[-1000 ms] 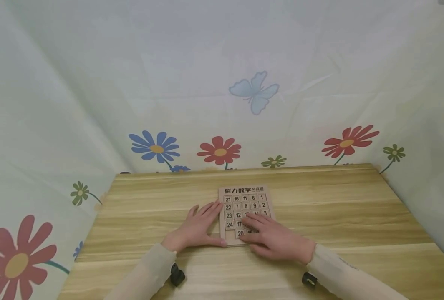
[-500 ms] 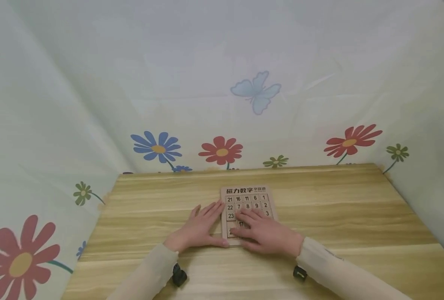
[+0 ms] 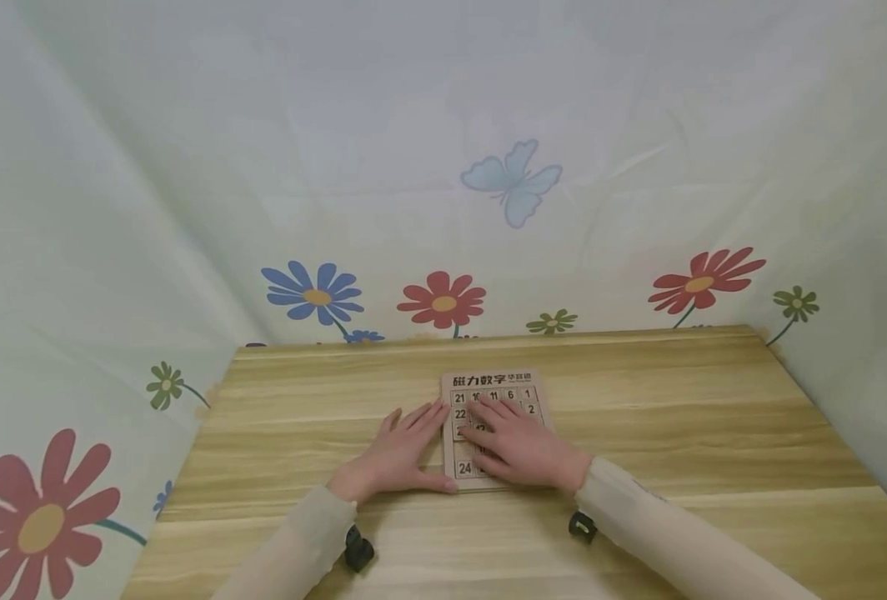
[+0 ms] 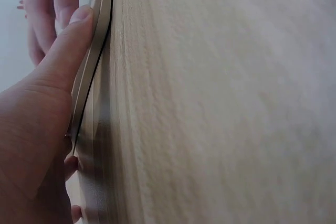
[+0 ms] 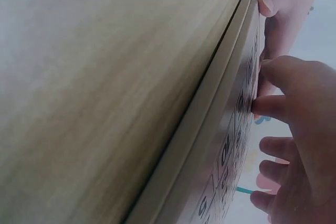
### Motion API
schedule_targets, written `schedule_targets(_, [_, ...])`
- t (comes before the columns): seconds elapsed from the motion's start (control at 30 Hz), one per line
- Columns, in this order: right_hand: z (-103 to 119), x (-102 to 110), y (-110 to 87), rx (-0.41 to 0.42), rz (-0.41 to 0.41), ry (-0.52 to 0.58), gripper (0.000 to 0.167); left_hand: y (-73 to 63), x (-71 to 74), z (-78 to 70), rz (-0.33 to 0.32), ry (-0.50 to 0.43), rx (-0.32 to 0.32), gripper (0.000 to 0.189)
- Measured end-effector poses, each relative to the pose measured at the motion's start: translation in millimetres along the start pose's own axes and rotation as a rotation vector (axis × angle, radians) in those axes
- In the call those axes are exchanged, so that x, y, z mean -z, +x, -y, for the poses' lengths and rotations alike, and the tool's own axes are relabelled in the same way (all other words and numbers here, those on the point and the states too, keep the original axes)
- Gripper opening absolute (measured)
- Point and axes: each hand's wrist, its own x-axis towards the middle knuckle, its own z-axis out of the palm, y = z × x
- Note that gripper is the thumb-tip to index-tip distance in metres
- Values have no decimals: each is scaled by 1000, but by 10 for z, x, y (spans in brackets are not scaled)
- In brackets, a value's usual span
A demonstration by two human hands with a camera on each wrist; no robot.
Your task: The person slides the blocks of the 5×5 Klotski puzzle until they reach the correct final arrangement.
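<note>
A wooden sliding number puzzle [image 3: 535,383] lies flat on the table, its dark printed heading at the far side. My left hand [image 3: 391,460] rests along its left edge, fingers stretched out and thumb [image 4: 71,38] on the near left corner. Across the number tiles reaches my right hand [image 3: 526,446], its index fingertip at the partly covered tile below 22 [image 3: 459,414]. In the right wrist view the thumb and index finger [image 5: 273,106] meet the board's face, while the other fingers stay raised. Tile 24 [image 3: 464,468] sits in the near left corner, with a gap above it. Several right-hand tiles are hidden.
The wood-grain table [image 3: 638,375] extends around the puzzle. A pale cloth with printed flowers and a butterfly [image 3: 514,183] hangs behind and at the sides. A small dark wrist device [image 3: 357,548] sits under the left sleeve, another [image 3: 582,527] under the right.
Tile 24 has slid down into the near left corner, leaving the gap above it. My right hand has moved left and then farther up the board. My left hand keeps its place on the edge.
</note>
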Motion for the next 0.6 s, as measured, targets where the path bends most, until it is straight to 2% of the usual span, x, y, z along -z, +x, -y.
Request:
schedule_targets(0.1, [-14,5,4,-3,16,-12,49,-2,3,-2,2,0,4,123])
schedule_targets(0.27, [11,48,-93,54,35,31,46,-1,17,-15,1,-12,0,123])
schedule_targets(0.37, [8,56,-133,61,44,56,46,1,18,-13,0,-8,-2,123])
schedule_targets(0.43, [-8,54,-123,44,40,55,47,4,15,-6,-3,-2,-6,121])
schedule_targets(0.6, [-62,33,5,-59,47,72,52,8,3,9,-11,20,-9,109])
